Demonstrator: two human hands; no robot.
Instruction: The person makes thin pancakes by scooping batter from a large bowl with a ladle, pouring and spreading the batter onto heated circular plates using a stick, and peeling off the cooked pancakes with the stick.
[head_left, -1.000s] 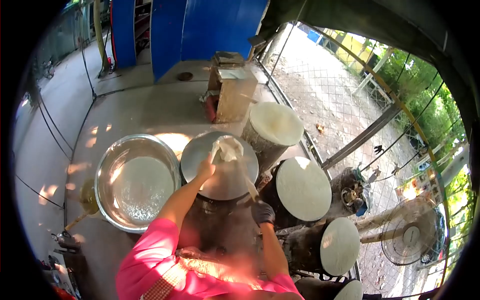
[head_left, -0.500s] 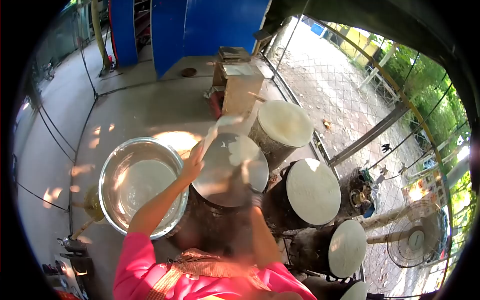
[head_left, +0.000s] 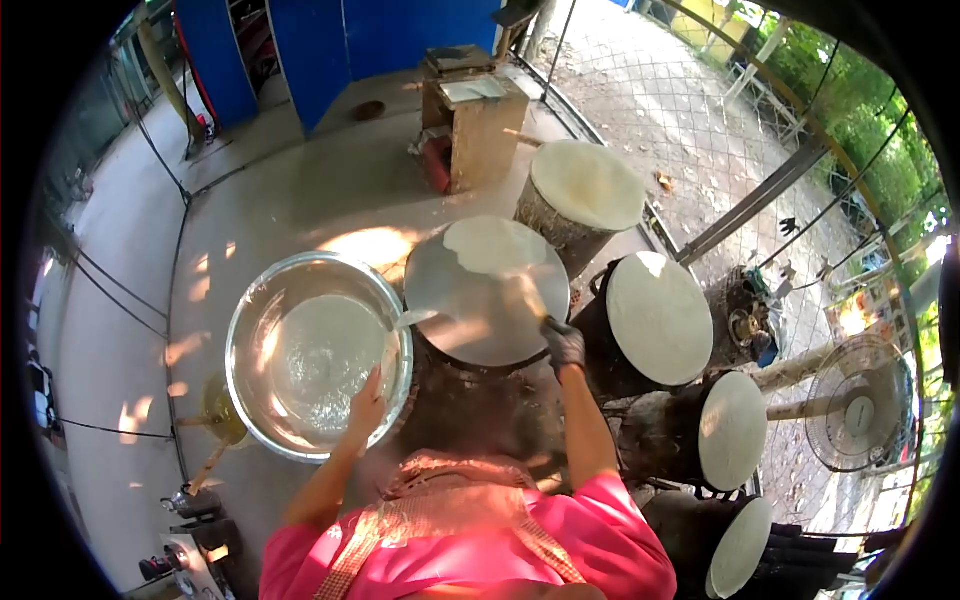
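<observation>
round metal top [head_left: 487, 345] found between the basin and the row of pale-covered drums; its far part is covered by a pale layer [head_left: 495, 245], its near part left grey. whitish liquid [head_left: 325, 350] is held in the wide basin [head_left: 238, 350], just to the left.

a slim pale tool [head_left: 390, 352] is gripped by the bare left hand [head_left: 368, 405], fingers closed, at the basin's right side; whether the rim is touched cannot be told. a blurred scraper [head_left: 533, 297] is gripped by the dark-gloved right hand [head_left: 565, 345] at the top's right edge, blade reaching inward; contact with the surface is unclear.

step in hand judged to be the spreading of the layer. next move seems to call for the scraper to be kept flat and lightly pressed, so that the grey part can be covered evenly and the layer not torn.
</observation>
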